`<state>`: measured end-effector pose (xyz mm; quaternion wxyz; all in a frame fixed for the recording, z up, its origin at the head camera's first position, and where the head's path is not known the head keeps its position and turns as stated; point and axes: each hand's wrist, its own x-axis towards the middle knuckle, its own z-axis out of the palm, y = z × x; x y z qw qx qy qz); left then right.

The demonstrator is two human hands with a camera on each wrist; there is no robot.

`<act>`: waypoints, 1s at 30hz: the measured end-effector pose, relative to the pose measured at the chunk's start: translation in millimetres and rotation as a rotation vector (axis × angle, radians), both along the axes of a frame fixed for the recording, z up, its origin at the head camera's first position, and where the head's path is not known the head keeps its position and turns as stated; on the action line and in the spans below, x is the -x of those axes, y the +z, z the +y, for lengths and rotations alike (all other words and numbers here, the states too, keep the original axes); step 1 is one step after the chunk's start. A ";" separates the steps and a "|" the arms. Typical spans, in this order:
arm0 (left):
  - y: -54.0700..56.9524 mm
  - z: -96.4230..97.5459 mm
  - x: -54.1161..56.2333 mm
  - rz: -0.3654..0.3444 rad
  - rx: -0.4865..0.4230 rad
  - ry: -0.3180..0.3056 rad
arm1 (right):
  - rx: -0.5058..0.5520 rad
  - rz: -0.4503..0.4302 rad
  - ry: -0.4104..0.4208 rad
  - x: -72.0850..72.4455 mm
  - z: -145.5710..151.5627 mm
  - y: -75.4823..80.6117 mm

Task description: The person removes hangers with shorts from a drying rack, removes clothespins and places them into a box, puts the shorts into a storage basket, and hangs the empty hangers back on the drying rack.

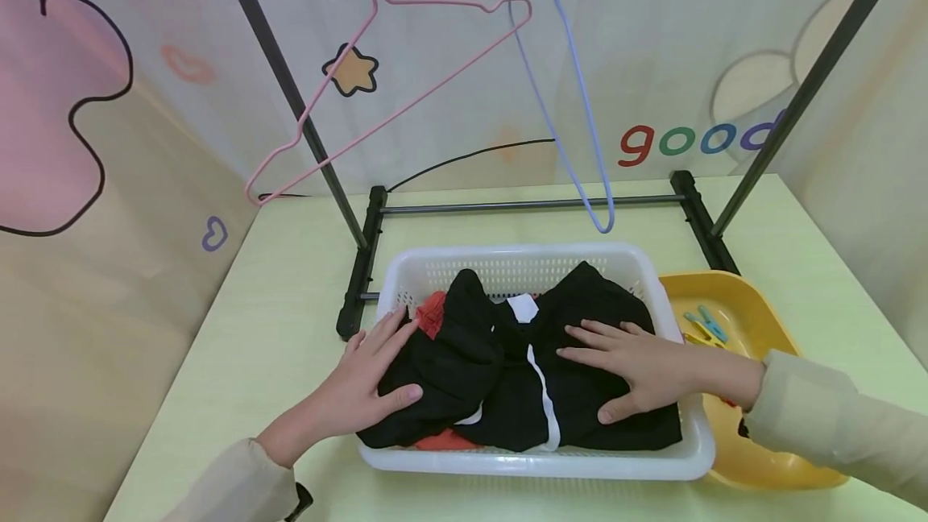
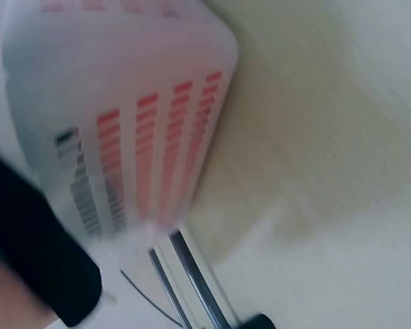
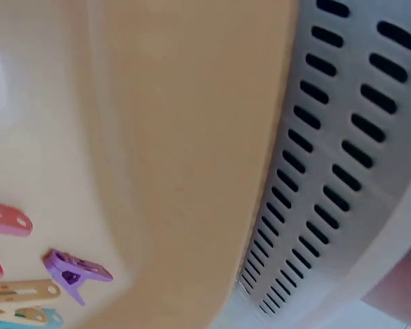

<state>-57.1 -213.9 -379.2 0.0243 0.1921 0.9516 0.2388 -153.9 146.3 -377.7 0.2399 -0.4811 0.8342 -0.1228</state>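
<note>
A black garment with a white strip and a white tag (image 1: 522, 308) lies spread over a white slotted basket (image 1: 536, 466); its exact kind is unclear. Red cloth (image 1: 430, 314) shows beneath it at the left and front. My left hand (image 1: 373, 381) rests on the garment's left side, fingers spread. On its right half, my right hand (image 1: 638, 365) lies palm down with extended fingers. Through the slots in the left wrist view, the red cloth (image 2: 147, 151) is visible, and black fabric (image 2: 34, 233) hangs beside the basket wall. Neither hand grips anything.
A yellow tray (image 1: 768, 457) stands right of the basket, holding several clothespins (image 3: 75, 271). Behind the basket is a black rack frame (image 1: 370, 264), with a pink hanger (image 1: 406, 107) and a blue hanger (image 1: 576, 71) hanging above. The pale green tabletop (image 1: 290, 304) lies underneath.
</note>
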 end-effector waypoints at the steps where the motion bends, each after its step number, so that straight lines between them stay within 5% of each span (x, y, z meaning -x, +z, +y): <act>1: -1.0 2.7 0.1 0.005 0.018 -0.015 | -0.002 0.001 -0.001 -0.3 -0.2 -1.0; 13: 2.4 30.1 8.9 -0.053 0.242 -0.170 | -0.007 0.030 -0.001 -5.5 -2.7 -10.7; 23: -8.6 45.0 19.3 -0.170 0.294 -0.292 | -0.032 0.067 0.011 -10.7 -6.0 -18.5; 30: -17.4 48.6 23.1 -0.206 0.306 -0.354 | -0.104 0.011 -0.010 -13.4 -7.6 -23.6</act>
